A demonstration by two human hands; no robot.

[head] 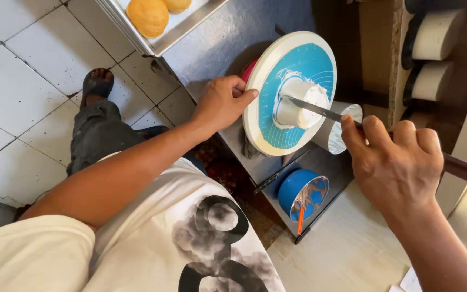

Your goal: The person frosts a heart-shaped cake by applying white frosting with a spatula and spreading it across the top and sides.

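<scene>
- The left hand point(220, 103) clamps the rim of the round turntable point(266, 130), thumb on the blue top face, fingers curled behind the edge.
- The right hand point(398, 162) is closed in a firm grip on the dark handle of a long palette knife point(312, 108); the blade lies flat against the side of the small white frosted cake point(298, 103) at the centre of the turntable.
- A smear of cream rings the cake's base; the rest of the blue disc is bare out to its cream-coloured rim.
- Just beyond the turntable's right edge stands a white cup of cream point(336, 130), close under the blade (little room there).
- Below the turntable, a blue bowl point(301, 192) holding an orange-handled tool sits near the worktop's point(222, 38) front edge.
- The grey metal worktop is narrow; a tray of golden buns point(149, 16) overhangs its far corner.
- On the right, white cylinders rest on a brown shelf point(385, 48), well apart from the hands.
- The floor point(22, 70) is white tile, open to the left; a sandalled foot stands on it.
</scene>
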